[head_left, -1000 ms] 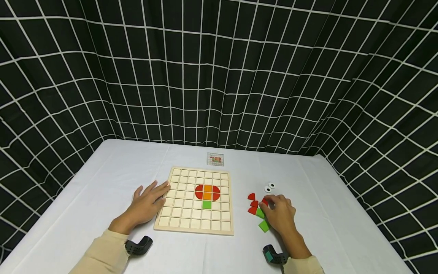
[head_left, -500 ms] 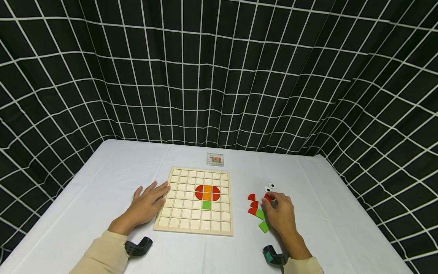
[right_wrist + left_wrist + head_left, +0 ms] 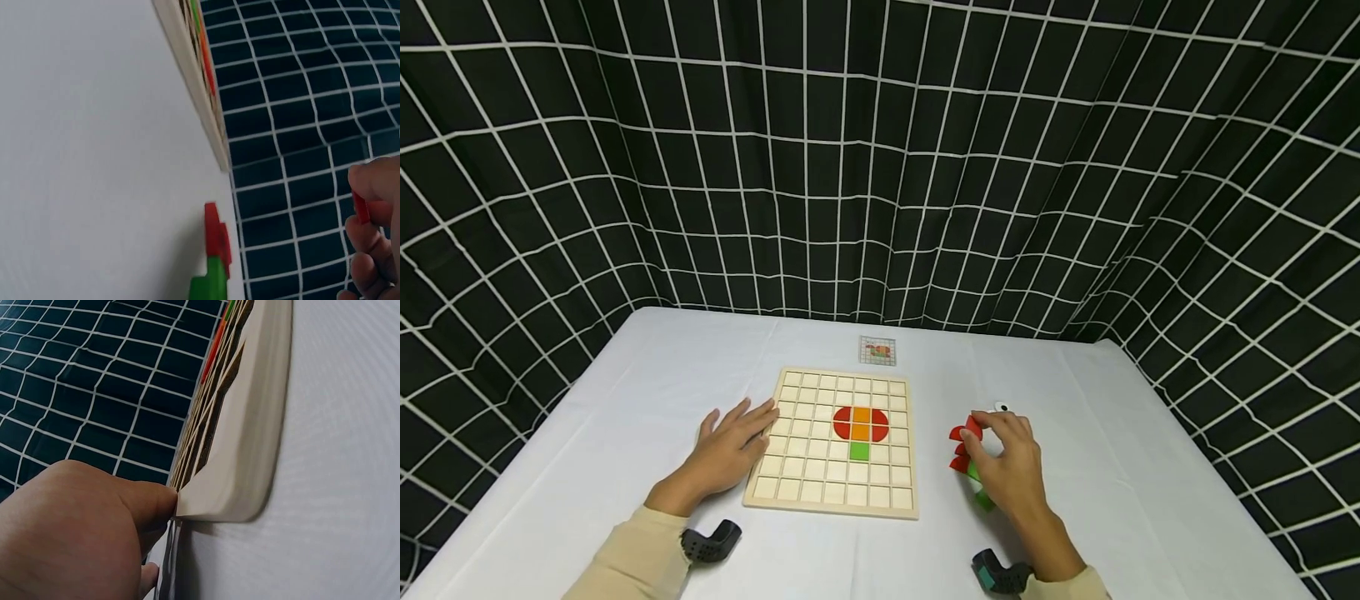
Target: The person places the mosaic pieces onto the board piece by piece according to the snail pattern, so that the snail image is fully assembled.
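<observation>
My right hand (image 3: 1011,467) pinches a red quarter-circle tile (image 3: 360,207) between thumb and fingers, raised above the cloth in the right wrist view. Below it in the head view lie several loose red tiles (image 3: 958,464) and green tiles (image 3: 985,500), partly hidden by the hand. My left hand (image 3: 726,454) rests with its fingers extended at the left edge of a wooden grid board (image 3: 801,487); the left wrist view shows it against the board's corner. On the board, red quarter tiles (image 3: 842,424) flank two orange squares (image 3: 861,422), with a green square (image 3: 860,451) beneath.
A small printed pattern card (image 3: 877,351) lies beyond the board. One white eye tile (image 3: 1002,407) shows past the right fingers. Black wrist mounts (image 3: 711,542) sit near both sleeves. A black curtain with white grid lines (image 3: 880,167) stands behind the white-covered table (image 3: 700,350).
My right hand has picked the red tile up off the table and carries it slightly left, now covering one eye tile. The left hand stays at the board; the head view has shifted a little.
</observation>
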### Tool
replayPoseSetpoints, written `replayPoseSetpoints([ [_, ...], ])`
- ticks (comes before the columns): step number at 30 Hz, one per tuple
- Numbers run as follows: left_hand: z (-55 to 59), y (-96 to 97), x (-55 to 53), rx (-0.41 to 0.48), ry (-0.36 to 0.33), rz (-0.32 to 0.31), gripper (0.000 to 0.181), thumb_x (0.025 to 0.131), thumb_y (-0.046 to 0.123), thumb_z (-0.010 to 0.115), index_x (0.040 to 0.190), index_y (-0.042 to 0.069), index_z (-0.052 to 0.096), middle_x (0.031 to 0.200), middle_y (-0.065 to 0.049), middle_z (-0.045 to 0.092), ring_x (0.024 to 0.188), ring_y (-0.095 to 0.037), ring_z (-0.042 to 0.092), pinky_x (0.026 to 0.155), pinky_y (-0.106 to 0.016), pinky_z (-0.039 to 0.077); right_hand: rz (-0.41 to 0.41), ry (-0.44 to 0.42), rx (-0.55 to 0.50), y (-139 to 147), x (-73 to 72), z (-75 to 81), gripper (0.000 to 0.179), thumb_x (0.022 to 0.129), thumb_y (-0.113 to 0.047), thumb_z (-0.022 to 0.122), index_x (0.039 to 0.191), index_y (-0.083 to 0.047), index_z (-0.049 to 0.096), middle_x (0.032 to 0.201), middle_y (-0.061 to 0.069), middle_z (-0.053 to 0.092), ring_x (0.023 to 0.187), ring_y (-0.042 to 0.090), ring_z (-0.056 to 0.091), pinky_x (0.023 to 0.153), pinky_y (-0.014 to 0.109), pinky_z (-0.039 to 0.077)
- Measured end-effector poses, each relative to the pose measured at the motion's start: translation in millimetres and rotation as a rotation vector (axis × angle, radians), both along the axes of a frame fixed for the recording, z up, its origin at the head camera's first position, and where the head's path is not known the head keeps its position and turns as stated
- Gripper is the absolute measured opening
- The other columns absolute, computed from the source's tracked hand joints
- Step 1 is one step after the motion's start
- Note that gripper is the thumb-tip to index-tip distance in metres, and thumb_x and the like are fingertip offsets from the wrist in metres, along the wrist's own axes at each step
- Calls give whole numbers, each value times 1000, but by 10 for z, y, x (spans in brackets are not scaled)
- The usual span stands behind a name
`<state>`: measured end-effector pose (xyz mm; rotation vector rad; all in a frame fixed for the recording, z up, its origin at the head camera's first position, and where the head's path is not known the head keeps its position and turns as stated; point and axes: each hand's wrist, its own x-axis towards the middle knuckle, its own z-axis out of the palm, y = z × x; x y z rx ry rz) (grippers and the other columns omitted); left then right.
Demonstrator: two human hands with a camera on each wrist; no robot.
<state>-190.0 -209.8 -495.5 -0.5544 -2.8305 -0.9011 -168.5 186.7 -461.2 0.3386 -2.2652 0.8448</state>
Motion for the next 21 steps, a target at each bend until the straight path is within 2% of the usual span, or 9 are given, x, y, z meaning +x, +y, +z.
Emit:
replayPoseSetpoints([
  [3,14,1,2,-1,3,1,41,98,14,52,138,3,53,148,-10,42,138,-43,24,106,-64,0,24,24,5,-44,22,48,30,71,0,83,100,1,73,94,7,66,91,20,54,69,34,45],
  [9,3,9,3,1,8,2,41,98,14,52,138,3,53,148,-11,42,138,-43,24,106,-64,0,104,137,20,-146,58,146,31,70,1,82,99,2,73,91,7,66,86,21,55,67,23,43],
  [13,-11,10,2,-2,6,1,41,98,14,52,138,3,53,148,-10,42,138,-43,24,106,-64,0,161,194,6,-229,88,227,31,69,3,81,99,2,73,90,6,66,84,23,55,67,21,41],
  [21,-3,14,3,0,1,-1,42,98,14,53,138,3,52,148,-10,41,138,-42,24,106,-63,0,214,204,-4,-377,134,351,34,70,2,82,102,-2,74,92,3,65,86,19,53,61,18,39],
])
